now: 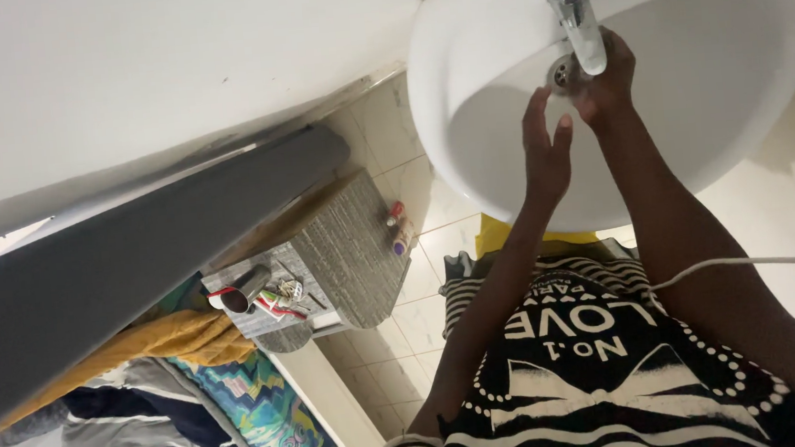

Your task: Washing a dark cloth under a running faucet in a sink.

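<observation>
— Where are the hands?

— Both over the white ceramic basin [697,144], under the one chrome tap [578,6]. The left hand [544,148] is open, fingers spread and upright. The right hand [607,80] is cupped loosely just below the spout, gripping nothing, beside the round metal drain [561,72].

— Any packages?

— On the grey ribbed box-shaped stand [342,247] by the wall lie two small tubes [398,225], one red-capped. On its lower shelf sit a dark cylindrical can [242,290] and a red-and-white tube [275,306].

— And fabrics?

— A mustard cloth [168,337], a striped grey blanket [148,437], and a turquoise patterned sheet [260,408]. One white cable [756,262] crosses the right arm.
</observation>
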